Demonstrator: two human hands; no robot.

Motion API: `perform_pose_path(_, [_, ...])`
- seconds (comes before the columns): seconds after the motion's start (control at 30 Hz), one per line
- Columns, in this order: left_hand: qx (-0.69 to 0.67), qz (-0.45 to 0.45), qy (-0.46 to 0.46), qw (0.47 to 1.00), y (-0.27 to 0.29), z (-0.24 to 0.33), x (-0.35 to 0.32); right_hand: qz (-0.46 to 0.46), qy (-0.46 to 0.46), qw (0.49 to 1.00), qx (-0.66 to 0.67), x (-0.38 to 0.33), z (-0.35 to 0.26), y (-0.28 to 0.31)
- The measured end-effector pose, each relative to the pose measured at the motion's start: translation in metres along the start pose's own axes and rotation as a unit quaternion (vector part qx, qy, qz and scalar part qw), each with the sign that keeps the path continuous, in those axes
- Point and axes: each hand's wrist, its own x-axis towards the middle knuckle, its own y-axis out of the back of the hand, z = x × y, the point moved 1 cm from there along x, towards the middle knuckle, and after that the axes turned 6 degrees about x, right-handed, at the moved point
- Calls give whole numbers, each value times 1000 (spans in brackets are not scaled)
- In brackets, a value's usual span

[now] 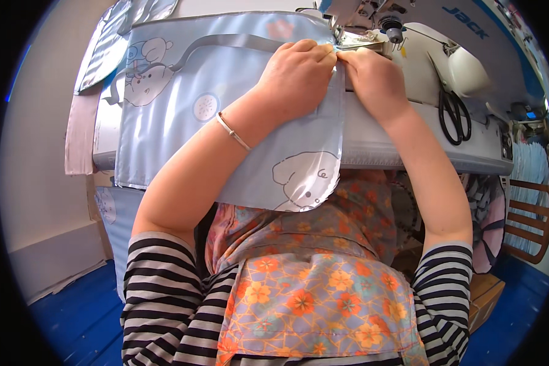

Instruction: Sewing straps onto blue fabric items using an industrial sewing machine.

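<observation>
Left grip [300, 76], right grip [377, 80], closed on blue sheet [235, 73]

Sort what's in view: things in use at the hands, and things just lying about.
In use:
- blue cloth, edge between left hand and right hand
- grey strap
- sewing machine

Apparently just lying about:
- scissors
- pink cloth
- brown box

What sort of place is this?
It looks like a sewing workshop, maybe a small one. There's a white-and-blue metal sewing machine, long black-handled metal scissors, and a shiny pale-blue sheet with cartoon animals.
</observation>
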Motion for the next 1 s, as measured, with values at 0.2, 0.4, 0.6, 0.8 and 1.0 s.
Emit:
perform_pose_path(0.2, [-3,38,-4,999,-3,-2,3,-63,-36,996,-48,-5,2,8])
perform_pose_path(0.4, [-6,22,19,1000,-4,-11,8,-17,75,996,-43,-14,-12,12])
perform_pose_path(0.6, [175,-3,114,978,25,-100,-9,-40,82,996,20,-29,-19,14])
perform_pose_path(0.8, [189,-100,200,956,45,-146,-18,-37,92,995,22,-29,-19,10])
perform_pose_path(1.0, [-29,-107,249,962,74,-132,-31,-37,90,995,12,-27,-24,14])
